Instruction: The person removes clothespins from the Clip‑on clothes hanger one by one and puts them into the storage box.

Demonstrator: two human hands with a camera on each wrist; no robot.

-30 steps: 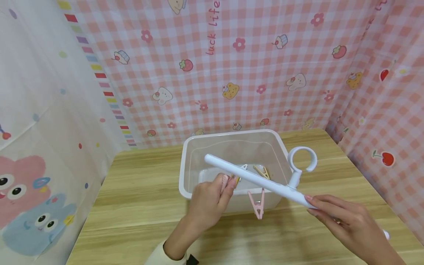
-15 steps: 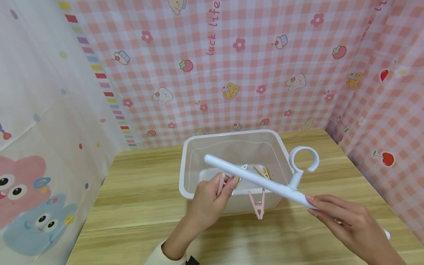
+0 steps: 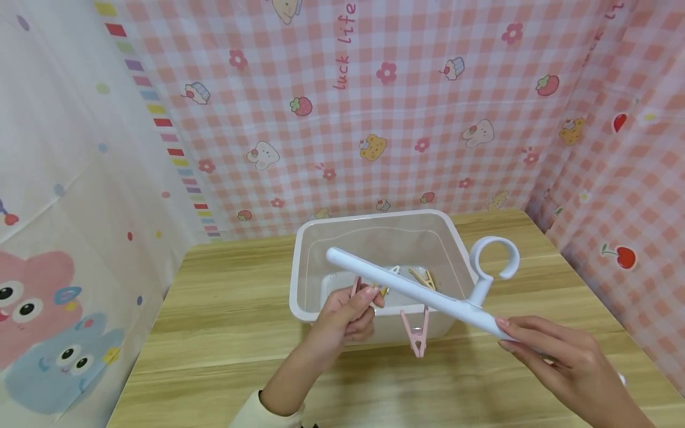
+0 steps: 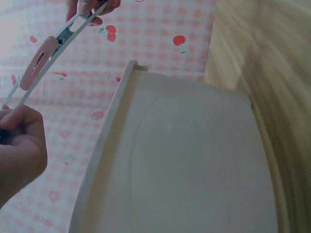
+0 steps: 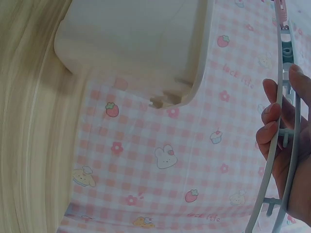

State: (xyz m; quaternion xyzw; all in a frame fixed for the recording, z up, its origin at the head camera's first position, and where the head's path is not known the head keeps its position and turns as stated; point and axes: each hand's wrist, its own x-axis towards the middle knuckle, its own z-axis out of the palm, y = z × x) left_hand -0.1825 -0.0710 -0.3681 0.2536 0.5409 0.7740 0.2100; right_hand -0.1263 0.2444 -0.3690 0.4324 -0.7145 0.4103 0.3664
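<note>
In the head view my right hand (image 3: 567,362) grips a pale blue clothes hanger (image 3: 396,279) near its right part; the open ring hook (image 3: 495,258) points up. The right wrist view shows the hanger's two thin rails (image 5: 279,145) with cross ribs, the fingers around them. A pink clothespin (image 3: 417,333) hangs down from the middle of the bar. Close under the bar's left end, my left hand (image 3: 345,315) pinches another pink clothespin (image 3: 355,286), mostly hidden by the fingers. From the left wrist, the hanging clothespin (image 4: 40,63) appears between the two hands.
A beige plastic bin (image 3: 299,291) stands behind the hands on the wooden table (image 3: 225,309). Inside lie a yellow clothespin (image 3: 425,278), a white one and another yellow one, partly covered. A checked pink curtain (image 3: 342,131) hangs behind, with more cloth at both sides.
My left hand has turned, with the thumb now on top of the pink clothespin and the fingers curled below. The hanger has shifted only slightly in my right hand.
</note>
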